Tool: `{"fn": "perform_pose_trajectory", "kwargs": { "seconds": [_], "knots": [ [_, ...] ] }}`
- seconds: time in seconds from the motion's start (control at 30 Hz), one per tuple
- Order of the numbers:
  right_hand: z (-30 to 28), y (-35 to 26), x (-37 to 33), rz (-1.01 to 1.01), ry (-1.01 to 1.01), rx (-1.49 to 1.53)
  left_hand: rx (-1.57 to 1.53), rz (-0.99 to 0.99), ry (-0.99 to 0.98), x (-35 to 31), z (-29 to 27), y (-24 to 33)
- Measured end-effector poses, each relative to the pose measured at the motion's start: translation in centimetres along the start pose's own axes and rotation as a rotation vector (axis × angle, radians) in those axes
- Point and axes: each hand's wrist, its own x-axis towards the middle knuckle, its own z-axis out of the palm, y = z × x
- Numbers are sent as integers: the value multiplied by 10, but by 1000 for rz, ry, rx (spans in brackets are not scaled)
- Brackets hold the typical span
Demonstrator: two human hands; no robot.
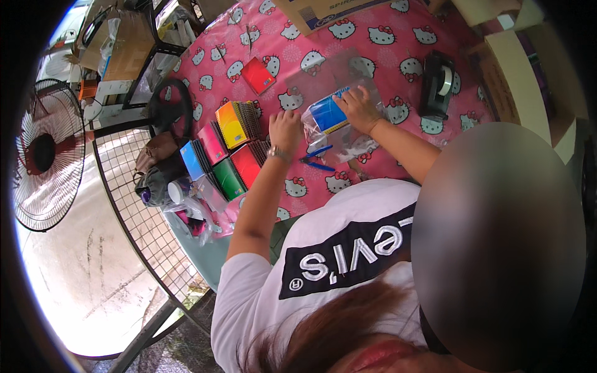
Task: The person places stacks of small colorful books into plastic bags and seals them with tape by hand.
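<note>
A blue spiral notebook with a yellow edge lies in a clear plastic bag on the table. Over its right end my right hand curls, fingers gripping notebook and plastic together. On the other side, my left hand is closed, its fingertips at the bag's left edge, seemingly pinching the film. Just below the bag rest blue-handled pliers. Left of my left hand stand stacks of spiral notebooks: yellow, pink, blue, red and green.
A single red notebook lies farther back on the pink patterned tablecloth. To the right is a black tape dispenser; a cardboard box stands at the far edge. Bags sit left, beyond them a fan.
</note>
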Motion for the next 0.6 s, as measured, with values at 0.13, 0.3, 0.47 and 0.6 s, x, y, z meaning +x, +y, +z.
{"fn": "perform_pose_trajectory", "kwargs": {
  "seconds": [0.13,0.3,0.47,0.6],
  "knots": [
    [-4,-2,-3,23,-50,24,-189,88,361,-20,-24,59],
    [-26,-7,-4,80,5,111,-273,-82,333,15,22,82],
    [-35,-44,-71,91,-80,119,-246,-82,341,20,33,81],
    [-26,-56,-62,132,-272,155,-172,-28,208,29,18,83]
  ]
}}
